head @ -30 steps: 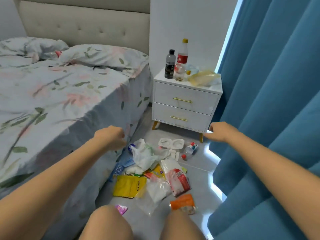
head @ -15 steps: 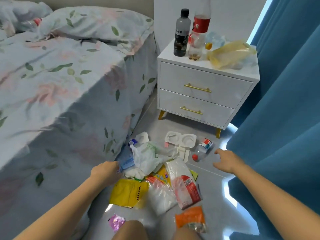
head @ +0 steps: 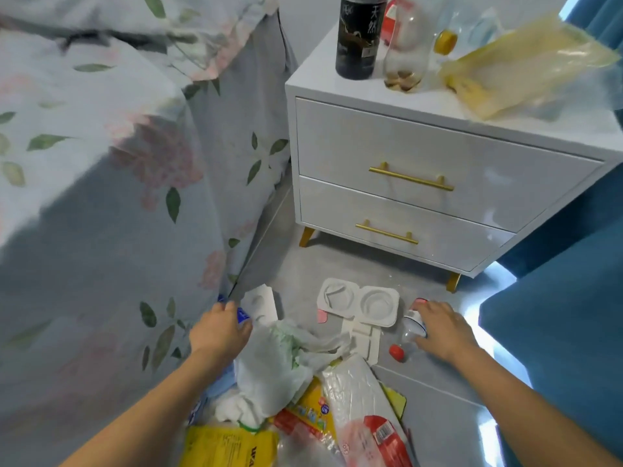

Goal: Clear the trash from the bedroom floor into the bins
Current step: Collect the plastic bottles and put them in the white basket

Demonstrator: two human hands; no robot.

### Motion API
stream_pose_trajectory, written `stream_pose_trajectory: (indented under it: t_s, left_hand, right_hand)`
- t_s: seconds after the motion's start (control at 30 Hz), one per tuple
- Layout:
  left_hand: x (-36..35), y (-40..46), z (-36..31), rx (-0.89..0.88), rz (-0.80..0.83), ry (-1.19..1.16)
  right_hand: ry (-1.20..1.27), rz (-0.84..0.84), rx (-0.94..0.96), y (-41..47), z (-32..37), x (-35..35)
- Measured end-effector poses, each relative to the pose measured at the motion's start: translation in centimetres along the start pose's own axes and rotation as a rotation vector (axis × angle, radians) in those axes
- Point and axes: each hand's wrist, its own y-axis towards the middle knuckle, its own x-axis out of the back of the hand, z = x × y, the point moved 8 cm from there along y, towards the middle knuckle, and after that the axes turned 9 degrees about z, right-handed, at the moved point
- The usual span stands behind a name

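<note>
Head view, from the left: the bed [head: 84, 197] with its floral cover hangs down to the grey floor [head: 438, 399]. My left hand [head: 219, 333] reaches down beside it, fingers curled over a small blue-and-white item [head: 243, 315] at the edge of the trash pile; whether my grip has closed on it I cannot tell. Just right of that hand lies a crumpled white plastic bag [head: 279, 358], with a yellow packet [head: 229, 446] below it and a red-and-white wrapper [head: 367, 419] to its right. Farther up the floor sits a white moulded twin-cup tray [head: 359, 303]. Right of the tray lies a small clear bottle [head: 413, 328] with a red cap [head: 396, 352]; my right hand [head: 441, 332] rests on it, fingers spread over its body, grip loose and not closed around it. Above stands the white nightstand [head: 421, 197], carrying a dark bottle [head: 359, 35] and a yellow bag [head: 526, 62]. Blue curtain [head: 556, 332] fills the right edge.
</note>
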Motion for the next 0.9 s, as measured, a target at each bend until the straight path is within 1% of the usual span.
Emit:
stream_pose_trajectory:
  t_s: [0.13, 0.27, 0.4, 0.5, 0.57, 0.63, 0.7, 0.77, 0.83, 0.9]
  left_hand:
    - [-0.4, 6.5, -0.6, 0.14, 0.053, -0.038]
    - [-4.3, 10.4, 0.2, 0.251, 0.18, -0.211]
    - [-7.6, 11.7, 2.8, 0.411, 0.096, -0.484]
    - [-9.8, 12.0, 3.4, 0.448, 0.072, -0.668]
    - [-10.5, 12.0, 3.2, 0.418, 0.035, -0.677]
    - [-10.7, 11.6, 2.6, 0.374, 0.012, -0.631]
    - [-10.3, 10.9, 1.7, 0.349, 0.035, -0.583]
    - [-9.3, 10.3, 0.7, 0.314, 0.034, -0.535]
    - [-7.4, 9.2, -0.5, 0.256, -0.036, -0.51]
    - [-5.0, 7.7, -1.8, 0.177, -0.147, -0.524]
  right_hand:
    - [-0.164, 0.079, 0.034, 4.7, -1.2, -2.2]
    - [-0.364, 0.174, 0.091, 8.2, -2.9, -5.9]
    - [-0.508, 0.149, 0.19, 10.8, -3.0, -8.0]
    - [-0.495, 0.127, 0.207, 11.5, -3.1, -8.6]
    - [-0.475, 0.129, 0.195, 11.3, -3.3, -8.9]
    - [-0.474, 0.157, 0.186, 10.9, -3.5, -9.2]
    - [-0.42, 0.194, 0.184, 10.1, -3.7, -9.4]
    - [-0.232, 0.167, 0.165, 9.1, -4.1, -9.0]
    - [0.014, 0.122, 0.123, 7.7, -4.5, -8.1]
    - [0.234, 0.082, 0.088, 6.1, -4.7, -7.1]
